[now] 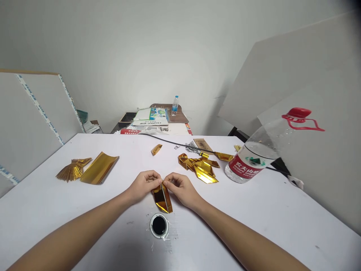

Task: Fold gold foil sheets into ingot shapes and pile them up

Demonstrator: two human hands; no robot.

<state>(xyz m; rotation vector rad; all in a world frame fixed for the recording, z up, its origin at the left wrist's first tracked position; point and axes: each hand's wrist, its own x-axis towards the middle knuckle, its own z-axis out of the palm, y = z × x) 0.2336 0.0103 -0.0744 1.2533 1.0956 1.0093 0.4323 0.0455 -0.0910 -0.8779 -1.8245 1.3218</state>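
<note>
Both of my hands meet at the middle of the white table (42, 210). My left hand (143, 185) and my right hand (180, 188) pinch the top end of a folded strip of gold foil paper (162, 198) from either side. The strip hangs down toward me between the wrists, with its lower end resting on the table. Fingers of both hands are closed on the fold.
A round black hole with a silver rim (159, 225) lies just below the strip. Folded gold pieces (201, 167) sit to the right, a gold sheet (99, 168) and a pleated gold fan (72, 169) to the left. A large water bottle (255, 158) stands tilted at right. A black cable (169, 142) crosses the far edge.
</note>
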